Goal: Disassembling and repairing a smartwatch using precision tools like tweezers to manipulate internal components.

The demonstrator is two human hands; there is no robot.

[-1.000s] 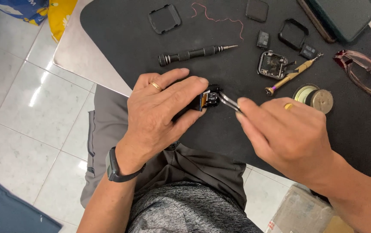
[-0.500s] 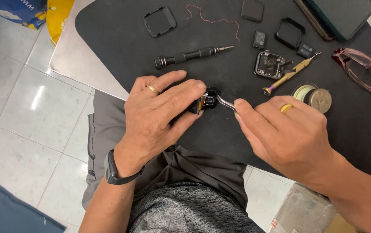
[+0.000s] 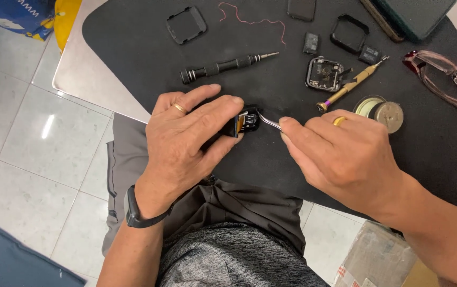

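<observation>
With the left hand (image 3: 186,143) fingers closed firmly around the small black square device body (image 3: 248,121) just above the black table mat (image 3: 133,64), the right hand (image 3: 345,159) should pinch the thin metal tweezers (image 3: 268,123) gently, keeping their tip steady inside.

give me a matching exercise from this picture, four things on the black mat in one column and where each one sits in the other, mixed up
Things:
1. black screwdriver
2. glasses
3. pink wire
4. tweezers

Places:
A. far right of the mat
B. in the right hand, tip at the small black part held by the left hand
C. just beyond the left hand's fingers
D. top centre

Pairs: 1-C, 2-A, 3-D, 4-B
</observation>
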